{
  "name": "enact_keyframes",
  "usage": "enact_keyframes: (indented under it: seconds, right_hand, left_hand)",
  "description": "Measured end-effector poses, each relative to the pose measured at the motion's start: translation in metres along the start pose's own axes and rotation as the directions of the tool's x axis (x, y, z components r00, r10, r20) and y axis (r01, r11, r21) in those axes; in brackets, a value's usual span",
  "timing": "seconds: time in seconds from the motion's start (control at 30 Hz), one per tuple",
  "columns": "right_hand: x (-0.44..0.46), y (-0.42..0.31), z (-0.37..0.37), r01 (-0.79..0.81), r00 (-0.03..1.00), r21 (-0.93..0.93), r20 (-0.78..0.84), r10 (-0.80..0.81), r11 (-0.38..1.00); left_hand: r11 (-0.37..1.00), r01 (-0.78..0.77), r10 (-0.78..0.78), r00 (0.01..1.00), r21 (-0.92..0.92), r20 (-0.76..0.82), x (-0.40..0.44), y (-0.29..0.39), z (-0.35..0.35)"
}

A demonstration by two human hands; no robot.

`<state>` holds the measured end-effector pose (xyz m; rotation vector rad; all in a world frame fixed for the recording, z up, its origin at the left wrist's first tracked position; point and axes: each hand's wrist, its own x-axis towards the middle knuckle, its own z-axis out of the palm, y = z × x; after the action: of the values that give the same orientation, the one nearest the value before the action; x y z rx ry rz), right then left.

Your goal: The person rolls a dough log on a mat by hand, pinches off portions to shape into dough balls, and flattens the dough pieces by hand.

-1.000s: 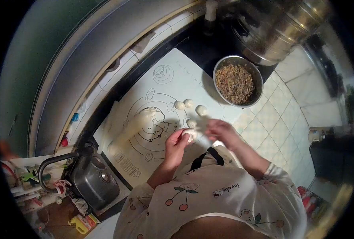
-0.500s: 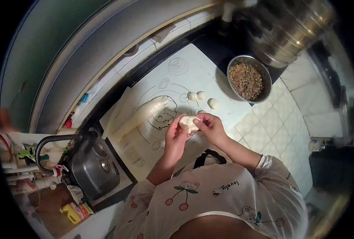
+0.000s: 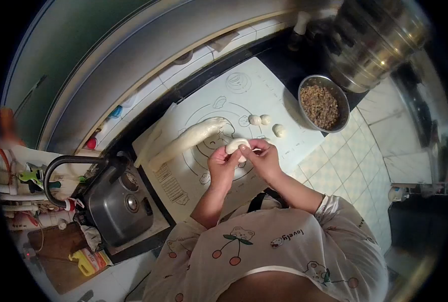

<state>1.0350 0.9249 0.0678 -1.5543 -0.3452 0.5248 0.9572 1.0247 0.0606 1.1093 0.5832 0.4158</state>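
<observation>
Between my two hands is a small white piece of dough, held just above the mat's near part. My left hand pinches its left side. On its right side, my right hand grips it, the thumb pressed on the front of the dough. Beyond my hands a long, thick dough roll lies across the printed white mat. Several small dough balls rest on the mat to the right of the roll.
A metal bowl of brown chopped filling stands at the mat's right corner. Behind it rises a stacked metal steamer. At left are a dark sink and a curved black faucet. A yellow bottle lies lower left.
The dough piece has been turned in my fingers, and my hands have drawn closer together around it. The whole view has shifted slightly; the roll and balls lie as before.
</observation>
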Motion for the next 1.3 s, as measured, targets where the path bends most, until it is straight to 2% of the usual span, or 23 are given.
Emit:
enact_keyframes:
  seconds: [0.1, 0.2, 0.4, 0.5, 0.6, 0.7, 0.8, 0.9, 0.97, 1.03, 1.1, 1.13, 1.17, 1.2, 1.23, 1.27, 1.3]
  right_hand:
    - [0.004, 0.004, -0.005, -0.096, 0.982, 0.127, 0.177, 0.072, 0.987]
    - [0.003, 0.005, -0.002, -0.101, 0.99, 0.112, 0.113, 0.088, 0.989]
    - [0.001, 0.017, -0.006, -0.241, 0.963, 0.247, 0.184, 0.199, 0.939]
    - [0.001, 0.03, -0.008, -0.281, 0.936, 0.163, 0.263, 0.233, 0.946]
    - [-0.001, 0.036, -0.006, -0.282, 0.935, 0.158, 0.266, 0.235, 0.946]
    - [-0.002, 0.043, -0.002, -0.309, 0.938, 0.185, 0.222, 0.267, 0.933]
    - [0.001, 0.05, -0.004, -0.341, 0.931, 0.167, 0.199, 0.307, 0.925]
    - [0.001, 0.057, -0.002, -0.33, 0.922, 0.168, 0.27, 0.279, 0.929]
    - [0.002, 0.061, 0.002, -0.294, 0.916, 0.114, 0.316, 0.246, 0.949]
    - [0.002, 0.064, 0.002, -0.238, 0.914, -0.011, 0.336, 0.228, 0.971]
    - [0.003, 0.08, -0.007, -0.161, 0.95, 0.016, 0.275, 0.15, 0.987]
    - [0.003, 0.079, -0.012, -0.127, 0.963, 0.033, 0.243, 0.115, 0.991]
    - [0.004, 0.077, -0.017, -0.092, 0.975, 0.05, 0.208, 0.079, 0.995]
    - [0.005, 0.068, -0.024, -0.037, 0.981, -0.085, 0.186, 0.052, 0.996]
    - [0.005, 0.067, -0.03, -0.027, 0.984, -0.123, 0.17, 0.048, 0.992]
    - [0.004, 0.067, -0.035, -0.019, 0.987, -0.162, 0.154, 0.044, 0.987]
    - [0.002, 0.069, -0.039, -0.012, 0.99, -0.203, 0.137, 0.041, 0.979]
  left_hand:
    - [0.996, -0.031, 0.027, 0.999, 0.085, 0.047, 0.001, -0.003, -0.012]
    - [0.988, -0.02, 0.016, 1.0, 0.151, 0.027, 0.001, -0.005, -0.022]
    - [0.994, 0.095, -0.095, 0.995, 0.054, -0.017, -0.006, 0.002, -0.023]
    - [0.983, 0.175, -0.178, 0.983, -0.058, -0.043, -0.007, 0.01, -0.02]
    - [0.963, 0.08, -0.082, 0.997, 0.257, -0.004, 0.001, -0.014, -0.043]
    - [0.949, 0.056, -0.047, 0.998, 0.311, -0.035, -0.003, -0.017, -0.045]
    - [0.964, 0.135, -0.139, 0.99, 0.229, 0.002, -0.001, -0.034, -0.057]
    - [0.953, 0.074, -0.081, 0.997, 0.293, 0.01, -0.002, -0.038, -0.061]
    - [0.901, 0.107, -0.116, 0.993, 0.419, -0.004, 0.002, -0.04, -0.07]
    - [0.815, 0.085, -0.102, 0.995, 0.573, -0.003, 0.009, -0.036, -0.081]
    - [0.672, 0.01, -0.042, 0.999, 0.74, 0.025, 0.021, -0.019, -0.097]
    - [0.597, -0.089, 0.184, 0.982, 0.797, -0.029, 0.029, -0.02, -0.113]
    - [0.504, -0.097, 0.253, 0.967, 0.858, -0.039, 0.046, -0.013, -0.138]
    - [0.214, -0.219, 0.528, 0.846, 0.952, 0.076, 0.06, -0.01, -0.169]
    - [0.24, -0.072, 0.493, 0.868, 0.968, -0.058, 0.075, 0.007, -0.191]
    - [-0.146, -0.04, 0.661, 0.74, 0.988, 0.128, 0.079, 0.023, -0.21]
    - [-0.224, 0.046, 0.605, 0.789, 0.974, 0.102, 0.09, 0.032, -0.232]
